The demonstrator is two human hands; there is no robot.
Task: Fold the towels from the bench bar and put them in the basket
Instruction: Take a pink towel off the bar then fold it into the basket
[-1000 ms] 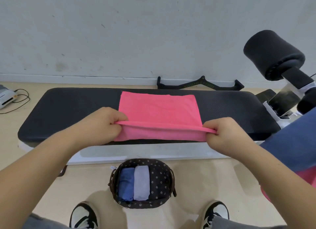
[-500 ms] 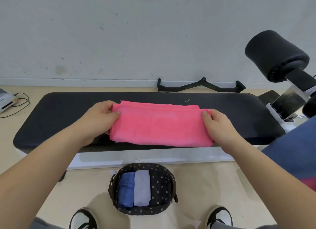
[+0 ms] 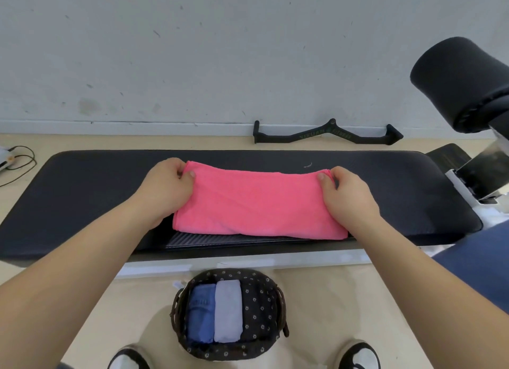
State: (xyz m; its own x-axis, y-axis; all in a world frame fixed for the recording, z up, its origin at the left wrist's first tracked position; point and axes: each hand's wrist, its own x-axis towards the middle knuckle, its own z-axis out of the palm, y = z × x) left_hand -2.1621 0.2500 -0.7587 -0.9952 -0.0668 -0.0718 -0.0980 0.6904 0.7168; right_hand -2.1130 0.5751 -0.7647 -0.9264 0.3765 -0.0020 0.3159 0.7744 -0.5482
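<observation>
Pinching pink towel (image 3: 256,203): fingers (image 3: 189,175) of left hand (image 3: 165,187), right hand (image 3: 349,195); black bench pad (image 3: 82,198), beige floor (image 3: 330,300).

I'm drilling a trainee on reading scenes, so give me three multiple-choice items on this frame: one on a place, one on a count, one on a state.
1. Where does the basket stand?
A. on a chair
B. on the floor in front of the bench pad
C. against the wall

2. How many folded towels lie in the basket?
A. two
B. none
C. four

3. What are the hands doing with the pink towel?
A. neither touches it
B. only one holds it
C. each pinches a far corner

Key:
1 B: it sits on the floor, nearer the person than the pad.
2 A: a blue towel and a grey towel lie side by side.
3 C: the left hand and the right hand each grip one far corner.
</observation>
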